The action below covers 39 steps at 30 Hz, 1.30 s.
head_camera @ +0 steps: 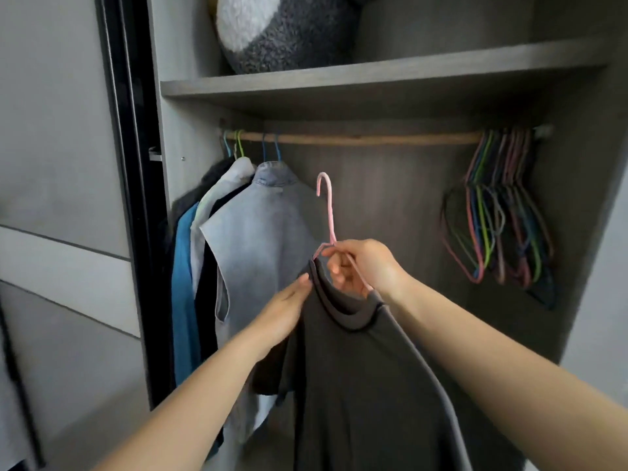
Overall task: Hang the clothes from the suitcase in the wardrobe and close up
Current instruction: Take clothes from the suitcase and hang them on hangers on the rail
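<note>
**Hanging step, viewed from the head camera.** Dark grey shirt (360, 368) on a pink hanger (327, 205), held in front of the open wardrobe (577, 198) and below the rail (373, 138), hook not yet over it. Right hand (360, 266) gripping the hanger at the base of the hook, fingers curled round the wire. Left hand (285, 311) at the shirt shoulder nearer the hung clothes, fingers straight and pressed together, tips touching the collar edge; thumb hidden.

**Doing the step well (a judgement).**
- Seat both shoulders squarely on the wire and smooth the collar against slipping.
- Lift by the neck of the hanger and turn the hook toward the rail.
- Lower it onto the bare stretch just right of the denim garment (265, 232).
- Keep the left hand steadying the cloth until the hook is firmly seated.
- Avoid snagging the neighbouring collar.

**Contents of the wardrobe.**
- Left end of the rail: several garments on coloured hangers, among them the pale denim one and a blue one (183, 283).
- Right end: a bunch of bare hangers (499, 226) in mixed colours, crowded together.
- Between the two groups: bare rail.
- On the shelf (373, 79) above: a fluffy grey and white cushion (282, 32), partly cut off by the frame.
- Far left: dark door edge (136, 198), closing up not yet done.
- Suitcase out of view.
</note>
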### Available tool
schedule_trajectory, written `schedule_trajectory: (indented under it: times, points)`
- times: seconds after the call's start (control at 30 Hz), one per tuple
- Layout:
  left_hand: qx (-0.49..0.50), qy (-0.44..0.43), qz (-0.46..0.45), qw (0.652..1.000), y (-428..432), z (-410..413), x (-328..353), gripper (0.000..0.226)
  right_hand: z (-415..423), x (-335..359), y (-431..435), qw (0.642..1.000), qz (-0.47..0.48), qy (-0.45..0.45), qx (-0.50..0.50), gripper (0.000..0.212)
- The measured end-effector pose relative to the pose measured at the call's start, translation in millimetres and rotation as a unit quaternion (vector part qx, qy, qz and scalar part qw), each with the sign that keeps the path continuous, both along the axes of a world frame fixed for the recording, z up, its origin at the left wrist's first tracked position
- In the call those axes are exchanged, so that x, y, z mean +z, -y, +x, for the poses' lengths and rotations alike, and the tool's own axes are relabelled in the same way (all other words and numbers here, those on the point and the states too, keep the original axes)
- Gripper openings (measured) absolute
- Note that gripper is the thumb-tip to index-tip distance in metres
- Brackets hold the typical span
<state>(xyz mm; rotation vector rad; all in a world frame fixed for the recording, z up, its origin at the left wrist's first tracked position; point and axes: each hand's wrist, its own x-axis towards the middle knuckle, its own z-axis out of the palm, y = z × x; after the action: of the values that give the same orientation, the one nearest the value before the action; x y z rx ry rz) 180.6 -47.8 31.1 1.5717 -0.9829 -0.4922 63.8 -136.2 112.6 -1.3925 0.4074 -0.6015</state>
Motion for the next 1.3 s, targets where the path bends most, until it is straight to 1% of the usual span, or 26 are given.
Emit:
schedule_trajectory:
  times: [0.03, 0.07, 0.13, 0.2, 0.23, 0.33, 0.47, 0.53, 0.57, 0.63, 0.67, 0.77, 0.93, 1.0, 1.07, 1.1, 1.13, 1.2, 1.23, 1.27, 1.3]
  points:
    - [-0.002, -0.016, -0.007, 1.000, 6.6, -3.9, 4.7, 0.029, 6.7, 0.7, 8.2, 0.999, 0.007, 0.021, -0.026, 0.026]
    - [-0.001, -0.022, -0.007, 1.000, 10.2, -6.2, 9.9, 0.025, 14.7, 0.7, 15.6, 0.998, 0.011, 0.043, -0.048, 0.027]
    - [0.002, -0.021, 0.004, 1.000, 15.9, -1.2, 18.4, 0.030, 31.2, 0.2, 28.7, 0.993, -0.008, 0.073, -0.088, 0.024]
    - [0.002, -0.013, 0.007, 1.000, 17.1, 8.3, 27.3, 0.038, 49.9, 3.4, 42.1, 0.989, -0.046, 0.083, -0.112, 0.019]
    - [0.002, 0.000, 0.009, 1.000, 14.8, 11.7, 33.1, 0.039, 59.1, 5.2, 49.0, 0.987, -0.056, 0.085, -0.122, 0.020]
    - [0.034, 0.028, 0.002, 0.999, 13.3, 31.8, 52.3, 0.033, 95.0, 16.9, 76.1, 0.984, -0.073, 0.098, -0.133, 0.026]
    - [0.072, 0.026, 0.013, 0.997, 20.1, 73.0, 70.3, 0.027, 144.7, 41.8, 111.9, 0.981, -0.083, 0.099, -0.142, 0.019]
    - [0.085, 0.070, 0.023, 0.994, 21.9, 84.9, 76.5, 0.015, 167.4, 56.2, 128.1, 0.983, -0.081, 0.111, -0.121, 0.017]
    - [0.101, 0.110, 0.030, 0.988, 26.5, 94.6, 76.2, 0.014, 181.2, 64.2, 137.3, 0.984, -0.084, 0.115, -0.106, 0.019]
    - [0.137, 0.198, 0.030, 0.970, 31.9, 108.5, 76.2, 0.030, 199.2, 77.7, 148.4, 0.983, -0.102, 0.119, -0.093, 0.023]
    - [0.162, 0.224, 0.026, 0.961, 35.1, 115.3, 75.3, 0.036, 207.3, 83.8, 152.8, 0.983, -0.114, 0.117, -0.089, 0.023]
    - [0.216, 0.230, 0.010, 0.949, 46.4, 139.3, 76.7, 0.038, 233.7, 96.0, 167.4, 0.981, -0.142, 0.103, -0.086, 0.022]
    - [0.276, 0.239, -0.006, 0.931, 62.5, 170.4, 59.3, 0.042, 277.7, 75.9, 188.2, 0.984, -0.134, 0.048, -0.112, 0.004]
    - [0.295, 0.236, -0.013, 0.926, 61.7, 181.9, 49.3, 0.041, 291.4, 63.9, 192.6, 0.985, -0.134, 0.036, -0.103, 0.009]
    - [0.316, 0.239, -0.030, 0.918, 59.3, 187.1, 45.3, 0.033, 299.8, 61.1, 191.3, 0.986, -0.135, 0.046, -0.092, 0.013]
    - [0.323, 0.232, -0.046, 0.917, 57.5, 189.3, 44.1, 0.022, 304.8, 61.6, 189.0, 0.986, -0.131, 0.054, -0.088, 0.012]
    - [0.323, 0.228, -0.060, 0.917, 55.7, 185.7, 47.4, 0.005, 308.3, 63.7, 187.1, 0.986, -0.128, 0.065, -0.087, 0.011]
    - [0.327, 0.234, -0.051, 0.914, 53.7, 185.0, 46.6, 0.040, 317.9, 64.3, 182.7, 0.985, -0.130, 0.073, -0.084, 0.011]
    - [0.342, 0.271, -0.032, 0.899, 52.8, 188.8, 43.5, 0.051, 320.9, 63.6, 180.5, 0.984, -0.137, 0.075, -0.082, 0.010]
    - [0.360, 0.323, -0.006, 0.875, 51.4, 189.0, 43.2, 0.055, 323.9, 61.6, 179.1, 0.983, -0.147, 0.075, -0.078, 0.009]
    - [0.375, 0.357, 0.021, 0.855, 49.4, 190.7, 41.3, 0.054, 327.1, 58.3, 177.8, 0.982, -0.155, 0.074, -0.076, 0.007]
